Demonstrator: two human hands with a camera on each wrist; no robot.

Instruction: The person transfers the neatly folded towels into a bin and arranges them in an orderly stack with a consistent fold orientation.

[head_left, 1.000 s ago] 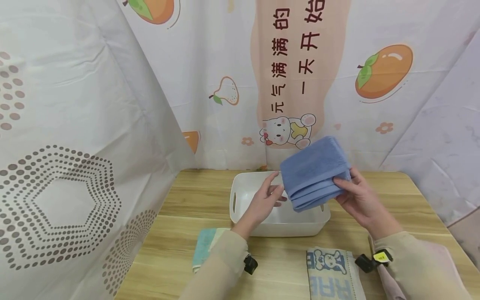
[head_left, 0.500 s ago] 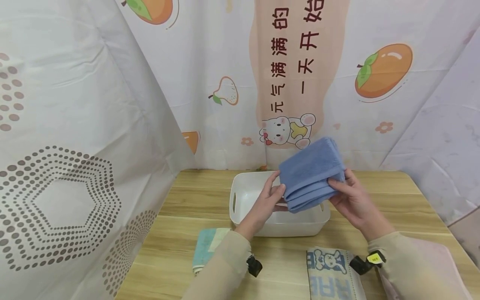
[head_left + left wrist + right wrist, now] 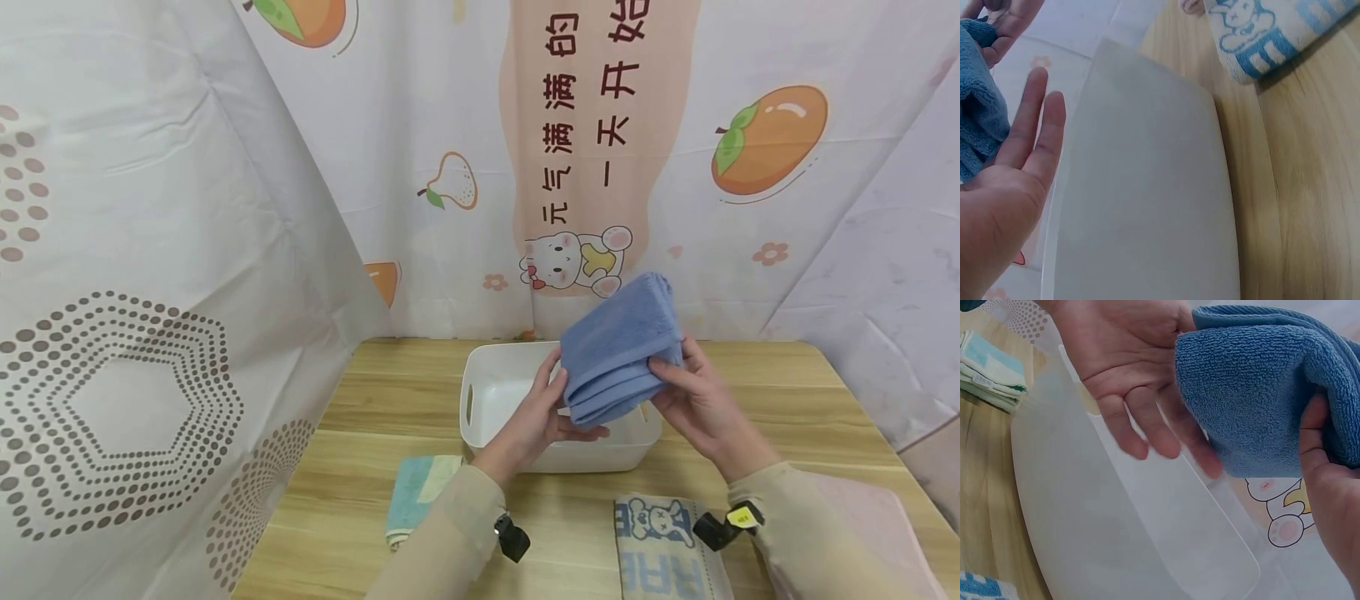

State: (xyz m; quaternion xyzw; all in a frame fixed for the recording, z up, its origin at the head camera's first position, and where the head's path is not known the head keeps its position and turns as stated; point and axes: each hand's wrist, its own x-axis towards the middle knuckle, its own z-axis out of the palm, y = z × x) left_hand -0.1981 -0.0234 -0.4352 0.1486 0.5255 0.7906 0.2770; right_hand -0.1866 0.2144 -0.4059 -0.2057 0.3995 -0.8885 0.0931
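Over the white bin (image 3: 588,459) on the wooden table (image 3: 360,425), I see a folded blue towel (image 3: 618,346) held up in the air, tilted, its stacked layers facing the person. The left hand (image 3: 528,417) pinches its left edge between thumb and forefinger, the other fingers stretched out loosely underneath. The right hand (image 3: 701,400) pinches the opposite side, thumb pressed on the folds in front and fingers behind. Near the left sleeve (image 3: 450,525) lies a folded green-and-cream towel (image 3: 411,492); in front of the bin, a towel with a rabbit on it (image 3: 663,533); partly under the right sleeve (image 3: 810,533), a pink cloth (image 3: 866,500).
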